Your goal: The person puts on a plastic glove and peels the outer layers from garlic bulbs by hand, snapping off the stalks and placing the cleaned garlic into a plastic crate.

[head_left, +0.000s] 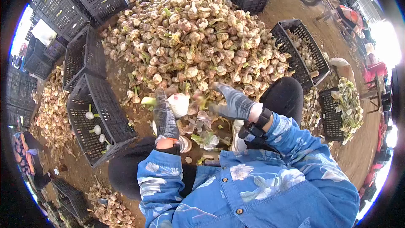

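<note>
My left hand (163,116), in a grey glove, grips a large garlic bulb (178,104). The bulb is pale with pinkish patches, and a thick green-white stem (148,101) sticks out to the left of the hand. To the right, apart from the bulb, my right hand (236,102) wears a similar glove. Its thumb and fingers are spread, somewhat blurred at the tips, and I see nothing between them. Loose papery garlic skins (207,140) lie on the ground below, between my feet. Just beyond both hands rises a big heap of garlic bulbs (190,38).
At left, a black crate (120,116) contains several cleaned white bulbs (97,130). Another crate (318,55) with garlic stands right of the heap. Stacked crates (55,0) rise at the back left. Leafy trimmings (349,105) lie over a crate at right. Someone (31,152) is at far left.
</note>
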{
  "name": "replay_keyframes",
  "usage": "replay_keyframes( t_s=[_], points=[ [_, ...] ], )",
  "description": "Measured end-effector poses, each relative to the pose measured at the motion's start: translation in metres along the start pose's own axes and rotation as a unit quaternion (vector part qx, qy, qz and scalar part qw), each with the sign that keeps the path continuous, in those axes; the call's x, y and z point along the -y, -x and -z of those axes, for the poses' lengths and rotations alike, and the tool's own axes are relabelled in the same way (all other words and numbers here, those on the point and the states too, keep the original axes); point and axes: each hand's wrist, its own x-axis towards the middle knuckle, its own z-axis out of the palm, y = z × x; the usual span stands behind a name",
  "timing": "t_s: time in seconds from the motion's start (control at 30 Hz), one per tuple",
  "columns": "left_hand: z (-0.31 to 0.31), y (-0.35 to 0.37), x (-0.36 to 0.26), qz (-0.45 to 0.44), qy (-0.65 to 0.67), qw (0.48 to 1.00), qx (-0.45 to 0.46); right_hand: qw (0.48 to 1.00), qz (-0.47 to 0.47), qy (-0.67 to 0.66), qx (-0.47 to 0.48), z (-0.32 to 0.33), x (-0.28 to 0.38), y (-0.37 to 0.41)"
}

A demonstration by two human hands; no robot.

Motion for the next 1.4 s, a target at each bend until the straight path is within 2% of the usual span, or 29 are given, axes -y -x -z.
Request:
replay_keyframes(
  t_s=[0.07, 0.13, 0.17, 0.2, 0.23, 0.27, 0.37, 0.4, 0.43, 0.5, 0.53, 0.63, 0.7, 0.77, 0.8, 0.83, 0.87, 0.9, 0.97, 1.0, 1.03, 1.07, 1.1, 1.13, 1.17, 1.2, 1.27, 1.3, 1.4],
  points=[
    [-0.006, 0.014, -0.006, -0.041, -0.041, 0.998, 0.019, 0.986, -0.069, -0.15, 0.034, 0.007, 0.033, -0.003],
    [0.01, 0.002, 0.007, -0.105, -0.318, 0.94, 0.059, 0.986, -0.055, -0.155, 0.028, 0.003, 0.05, -0.01],
    [0.022, -0.008, 0.024, -0.105, -0.321, 0.939, 0.064, 0.986, -0.038, -0.158, 0.027, 0.002, 0.056, -0.012],
    [0.023, -0.009, 0.028, -0.307, -0.443, 0.84, 0.064, 0.991, 0.007, -0.134, 0.02, 0.006, 0.063, -0.012],
    [0.025, -0.01, 0.033, -0.488, -0.534, 0.688, 0.059, 0.993, 0.051, -0.109, 0.014, 0.006, 0.068, -0.013],
    [0.03, -0.007, 0.037, -0.232, -0.368, 0.89, 0.137, 0.994, 0.069, -0.082, -0.006, -0.004, 0.062, -0.015],
    [0.015, 0.016, 0.015, -0.211, -0.317, 0.917, 0.122, 0.995, 0.028, -0.081, 0.045, -0.003, 0.065, -0.017],
    [0.016, 0.01, 0.016, -0.33, -0.421, 0.839, 0.097, 0.993, 0.078, -0.087, 0.032, -0.004, 0.064, -0.017],
    [0.017, 0.009, 0.017, -0.329, -0.421, 0.84, 0.095, 0.992, 0.079, -0.087, 0.033, -0.003, 0.063, -0.017],
    [0.008, 0.016, 0.014, -0.206, -0.4, 0.892, 0.043, 0.992, 0.033, -0.11, 0.056, -0.001, 0.065, -0.016],
    [-0.004, 0.027, 0.004, -0.221, -0.408, 0.886, 0.018, 0.992, 0.076, -0.104, 0.016, -0.004, 0.06, -0.015],
    [0.0, 0.018, 0.007, -0.208, -0.362, 0.908, 0.038, 0.995, 0.06, -0.081, -0.025, -0.004, 0.053, -0.014],
    [0.002, 0.02, 0.006, -0.205, -0.369, 0.906, 0.044, 0.998, 0.019, -0.066, -0.017, -0.002, 0.041, -0.016],
    [0.001, 0.02, 0.005, -0.135, -0.324, 0.931, 0.1, 0.998, 0.004, -0.043, -0.055, -0.005, 0.032, -0.015],
    [0.003, 0.015, 0.01, -0.136, -0.325, 0.93, 0.101, 0.99, -0.054, -0.132, 0.002, -0.004, 0.023, -0.015],
    [0.006, 0.004, 0.018, -0.094, -0.212, 0.965, 0.124, 0.968, -0.11, -0.218, 0.06, 0.002, 0.023, -0.016],
    [0.011, -0.005, 0.026, -0.051, -0.094, 0.984, 0.144, 0.864, -0.173, -0.46, 0.11, 0.004, 0.027, -0.01],
    [0.017, -0.009, 0.029, -0.05, -0.095, 0.984, 0.144, 0.743, -0.188, -0.609, 0.204, 0.006, 0.026, -0.007],
    [0.028, -0.017, 0.032, -0.185, -0.372, 0.9, 0.129, 0.899, 0.008, -0.368, 0.237, 0.003, 0.019, -0.01],
    [0.022, -0.01, 0.029, -0.184, -0.374, 0.9, 0.131, 0.805, -0.201, -0.516, 0.213, 0.009, 0.043, -0.002],
    [0.01, 0.002, 0.021, -0.173, -0.281, 0.934, 0.141, 0.804, -0.202, -0.519, 0.211, 0.01, 0.043, -0.002],
    [0.002, 0.011, 0.014, -0.16, -0.184, 0.959, 0.147, 0.863, -0.159, -0.435, 0.202, 0.011, 0.044, -0.003],
    [-0.002, 0.016, 0.008, -0.161, -0.184, 0.958, 0.147, 0.912, -0.113, -0.346, 0.19, 0.012, 0.043, -0.004],
    [-0.005, 0.02, 0.003, -0.08, -0.238, 0.963, 0.101, 0.947, -0.033, -0.287, 0.139, 0.009, 0.044, -0.003],
    [-0.006, 0.022, 0.001, 0.002, -0.288, 0.956, 0.053, 0.947, -0.033, -0.287, 0.138, 0.007, 0.047, -0.002],
    [0.005, 0.008, 0.018, 0.041, -0.227, 0.972, 0.049, 0.957, -0.05, -0.271, 0.091, 0.007, 0.051, -0.001],
    [0.011, -0.002, 0.031, 0.031, -0.165, 0.985, 0.049, 0.942, -0.039, -0.332, -0.003, -0.01, 0.028, -0.005],
    [0.015, -0.008, 0.039, 0.022, -0.103, 0.993, 0.049, 0.96, -0.062, -0.273, -0.017, -0.008, 0.02, -0.012],
    [0.007, 0.0, 0.025, -0.011, -0.062, 0.996, 0.059, 0.896, -0.17, -0.397, -0.107, -0.015, -0.014, -0.019]
  ],
)
